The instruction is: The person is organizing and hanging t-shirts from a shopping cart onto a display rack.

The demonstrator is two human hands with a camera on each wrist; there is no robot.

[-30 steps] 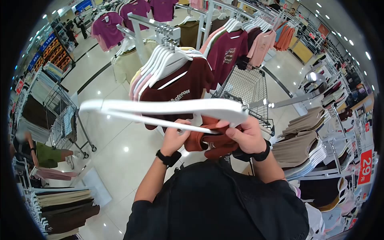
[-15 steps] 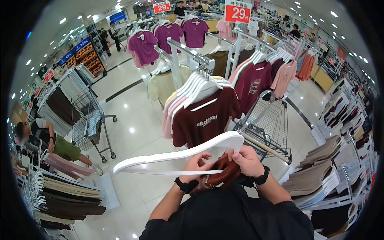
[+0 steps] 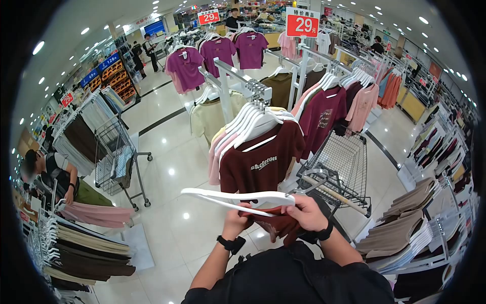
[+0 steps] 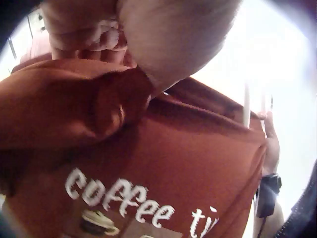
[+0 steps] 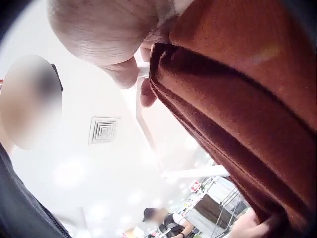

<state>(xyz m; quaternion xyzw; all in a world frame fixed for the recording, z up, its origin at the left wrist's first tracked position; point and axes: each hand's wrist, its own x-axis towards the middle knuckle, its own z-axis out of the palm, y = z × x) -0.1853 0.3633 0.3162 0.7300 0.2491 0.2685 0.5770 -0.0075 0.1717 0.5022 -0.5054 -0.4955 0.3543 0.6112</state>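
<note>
A rust-brown shirt (image 3: pixel 277 224) is stretched between the two hands, with white lettering on its front in the left wrist view (image 4: pixel 119 196). My right hand (image 3: pixel 309 214) grips the white hanger (image 3: pixel 238 195) near its metal hook, together with the shirt's neck edge. My left hand (image 3: pixel 236 223) pinches the other side of the neckline, fingers curled over the cloth. Part of the hanger's lower bar runs into the neck opening; its left end sticks out beyond the left hand. In the right wrist view the right thumb and fingers (image 5: pixel 124 74) close round the hanger.
Directly ahead hangs a rack with a dark maroon shirt (image 3: pixel 262 162). An empty-looking cart (image 3: pixel 339 162) stands at right, another cart (image 3: pixel 115 157) at left. Folded-over trousers (image 3: pixel 91 248) hang lower left, brown garments (image 3: pixel 400 228) at right. A person (image 3: pixel 63 177) stands at left.
The hanger's left end has moved right and closer to the left hand, and the hanger sits lower against the rack. The view has tilted up. Both hands keep hold of the cloth.
</note>
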